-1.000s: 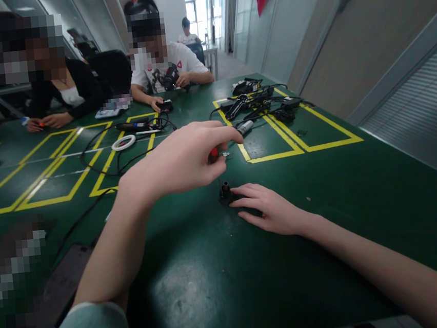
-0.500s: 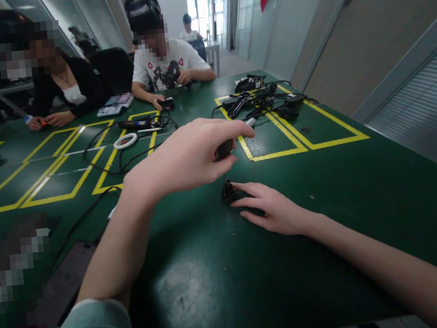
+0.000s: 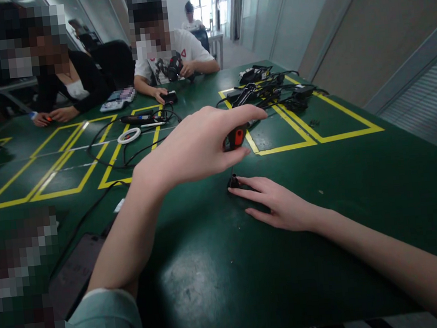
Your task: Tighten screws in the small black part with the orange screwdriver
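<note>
My left hand (image 3: 197, 148) hovers above the green table (image 3: 221, 277), fingers closed on a small red-and-black tool (image 3: 233, 138), likely a screwdriver handle. Just below it a small black part (image 3: 233, 182) stands upright on the table. My right hand (image 3: 278, 204) lies flat on the table with fingers spread, its fingertips touching the black part from the right side. The tool's tip is hidden behind my left fingers.
Yellow tape boxes (image 3: 315, 129) mark the table. A heap of black cables and devices (image 3: 269, 92) lies at the far right. A white ring (image 3: 129, 136) and cords sit mid-left. Two people (image 3: 169, 55) sit at the far side. A dark flat device (image 3: 78, 270) lies near left.
My left hand has turned the tool, its red side showing again, and drifted slightly right. My right hand stays by the black part. The view has tilted a little.
</note>
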